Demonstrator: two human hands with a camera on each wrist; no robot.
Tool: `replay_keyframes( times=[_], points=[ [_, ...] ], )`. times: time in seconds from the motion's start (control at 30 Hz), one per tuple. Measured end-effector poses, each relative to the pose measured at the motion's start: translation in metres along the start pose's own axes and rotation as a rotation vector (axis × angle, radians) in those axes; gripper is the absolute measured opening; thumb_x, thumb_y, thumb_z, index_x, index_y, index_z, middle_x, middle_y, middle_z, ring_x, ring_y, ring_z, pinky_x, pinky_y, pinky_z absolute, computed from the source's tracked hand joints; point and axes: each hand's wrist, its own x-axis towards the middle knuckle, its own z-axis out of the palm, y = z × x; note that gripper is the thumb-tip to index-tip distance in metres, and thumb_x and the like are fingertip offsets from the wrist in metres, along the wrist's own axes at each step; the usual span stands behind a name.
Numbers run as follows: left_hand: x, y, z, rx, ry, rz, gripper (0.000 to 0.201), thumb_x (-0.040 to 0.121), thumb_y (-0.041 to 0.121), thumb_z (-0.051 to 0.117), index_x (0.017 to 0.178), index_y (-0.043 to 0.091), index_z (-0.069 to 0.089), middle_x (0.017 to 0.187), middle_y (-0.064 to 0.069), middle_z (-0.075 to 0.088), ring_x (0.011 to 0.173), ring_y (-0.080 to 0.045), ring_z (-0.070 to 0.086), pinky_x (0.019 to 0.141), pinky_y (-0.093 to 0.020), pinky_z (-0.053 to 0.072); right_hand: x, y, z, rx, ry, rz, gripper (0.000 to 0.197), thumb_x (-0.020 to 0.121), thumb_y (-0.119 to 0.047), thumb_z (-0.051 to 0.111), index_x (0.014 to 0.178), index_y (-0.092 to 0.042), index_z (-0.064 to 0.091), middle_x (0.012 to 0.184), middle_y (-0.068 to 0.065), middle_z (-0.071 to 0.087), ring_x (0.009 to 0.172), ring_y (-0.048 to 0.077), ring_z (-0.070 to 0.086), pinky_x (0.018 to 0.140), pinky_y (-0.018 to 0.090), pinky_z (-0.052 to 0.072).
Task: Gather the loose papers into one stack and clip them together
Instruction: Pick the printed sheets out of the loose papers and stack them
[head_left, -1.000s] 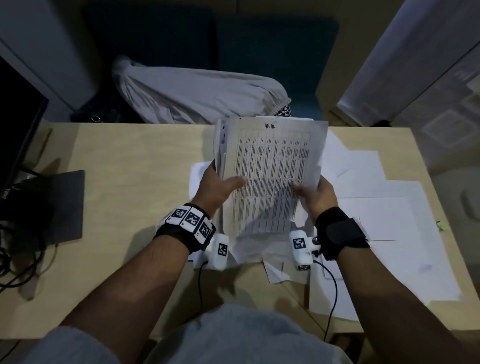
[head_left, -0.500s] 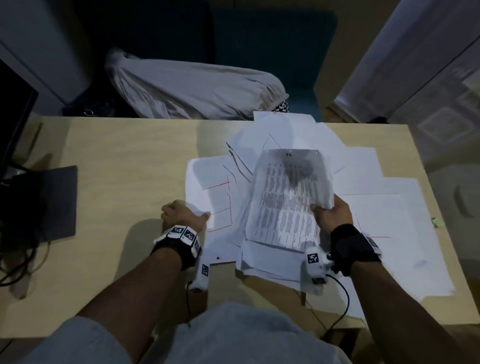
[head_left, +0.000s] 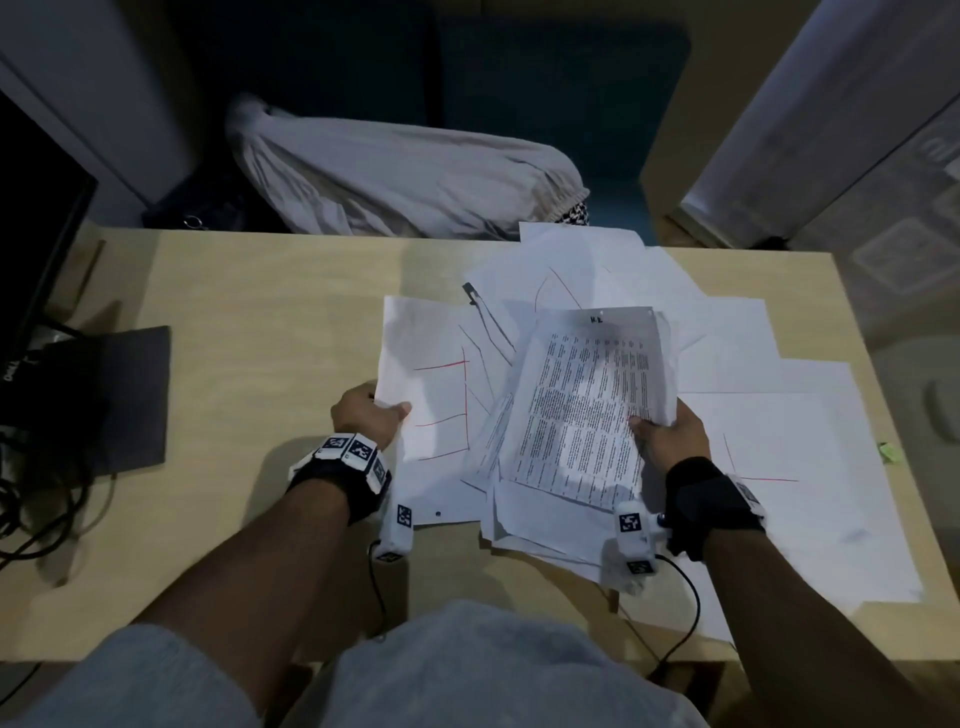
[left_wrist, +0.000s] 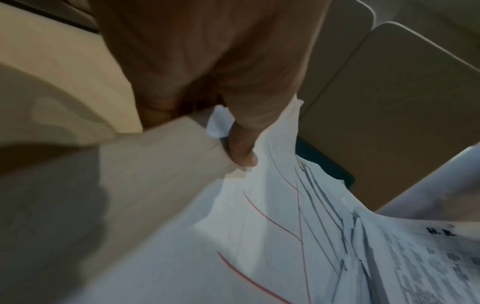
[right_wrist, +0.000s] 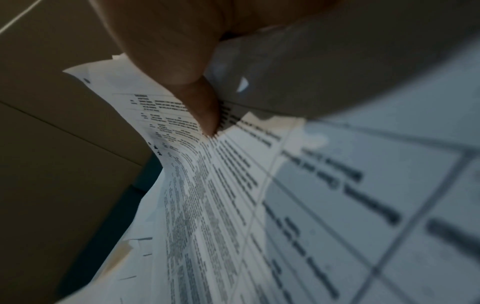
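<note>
Both forearms reach forward over the near edge of the wooden bench (head_left: 270, 322), each wrist wrapped in a black band. The left hand (head_left: 363, 418) sits at the left edge of the paper spread, knuckles up, thumb on top and fingers (left_wrist: 241, 148) curled under, pinching the near-left edge of a white sheet with red lines (head_left: 431, 395); the left wrist view shows that edge crumpled and lifted off the bench where the thumb presses it. The right hand (head_left: 670, 434) is turned palm inward, its thumb lying across the face of a stack of printed papers (head_left: 587, 410) and its fingers (right_wrist: 197, 98) wrapped behind, clenched on the stack's right edge. The stack is tilted, its far end raised above the loose sheets (head_left: 779, 415) scattered over the right half of the bench, its near end resting among them just beside the red-lined sheet. A dark binder clip (head_left: 470, 292) lies near the far edge of the spread. A pale bundle of cloth (head_left: 405, 182) lies beyond the bench, and a monitor stand (head_left: 119, 400) rests at its left.
</note>
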Motion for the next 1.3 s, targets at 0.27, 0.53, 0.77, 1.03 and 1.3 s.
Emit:
replay_keyframes(
  times=[0.27, 0.53, 0.77, 1.03, 1.3],
  points=[
    [0.002, -0.031, -0.028, -0.100, 0.193, -0.099, 0.031, 0.090, 0.017, 0.062, 0.116, 0.000, 0.063, 0.116, -0.024, 0.065, 0.108, -0.039, 0.060, 0.089, -0.035, 0.047, -0.003, -0.010, 0.009, 0.023, -0.062, -0.027, 0.023, 0.084, -0.009, 0.067, 0.106, -0.011, 0.057, 0.079, 0.013, 0.059, 0.066, 0.024, 0.053, 0.065, 0.034, 0.049],
    [0.011, -0.044, -0.048, -0.247, 0.336, -0.123, 0.035, 0.096, 0.012, 0.047, 0.126, -0.005, 0.052, 0.129, -0.025, 0.057, 0.120, -0.041, 0.052, 0.102, -0.042, 0.039, -0.017, -0.026, 0.011, 0.147, -0.139, -0.036, 0.029, 0.083, -0.016, 0.071, 0.106, -0.008, 0.055, 0.093, 0.012, 0.060, 0.085, 0.025, 0.053, 0.074, 0.030, 0.040],
    [0.004, -0.021, -0.035, -0.403, 0.201, 0.003, 0.032, 0.095, 0.011, 0.052, 0.122, -0.004, 0.057, 0.126, -0.019, 0.061, 0.119, -0.032, 0.055, 0.095, -0.025, 0.037, -0.028, -0.045, 0.025, 0.334, -0.220, -0.076, 0.035, 0.082, -0.007, 0.070, 0.115, -0.005, 0.058, 0.104, 0.008, 0.064, 0.091, 0.021, 0.060, 0.085, 0.030, 0.044],
    [0.009, -0.015, -0.035, -0.328, 0.373, -0.150, 0.029, 0.093, 0.004, 0.046, 0.118, -0.003, 0.059, 0.122, -0.023, 0.062, 0.116, -0.038, 0.055, 0.098, -0.036, 0.040, -0.026, -0.051, 0.008, 0.428, -0.191, -0.204, 0.026, 0.083, 0.005, 0.064, 0.104, -0.010, 0.061, 0.100, 0.002, 0.064, 0.087, 0.008, 0.059, 0.062, 0.007, 0.050],
    [-0.014, 0.009, -0.022, -0.315, 0.047, -0.030, 0.032, 0.095, 0.011, 0.050, 0.123, -0.003, 0.057, 0.120, -0.017, 0.062, 0.108, -0.029, 0.058, 0.088, -0.028, 0.042, -0.022, -0.044, 0.004, 0.408, -0.253, -0.191, 0.031, 0.083, 0.004, 0.065, 0.110, -0.011, 0.059, 0.098, -0.007, 0.065, 0.088, 0.002, 0.060, 0.061, 0.005, 0.049]
  ],
)
